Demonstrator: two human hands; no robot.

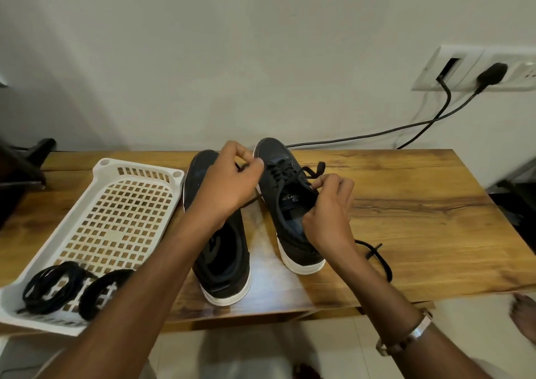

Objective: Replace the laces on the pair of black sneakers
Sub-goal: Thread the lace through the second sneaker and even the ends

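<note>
Two black sneakers with white soles stand side by side on the wooden table, toes pointing away from me. The left sneaker point(223, 259) is partly hidden by my left forearm. The right sneaker point(290, 204) carries a black lace point(282, 172) through its eyelets. My left hand point(229, 181) pinches one strand of that lace above the gap between the shoes. My right hand point(330, 207) pinches the other strand beside the shoe's tongue. A loose lace end point(377, 254) trails on the table to the right of the shoe.
A white perforated plastic tray point(116, 219) lies at the left, holding two coiled bundles of black laces point(72, 288) at its near end. Two black cables point(406, 129) run from a wall socket point(475, 68) down behind the table. A foot shows at the lower right.
</note>
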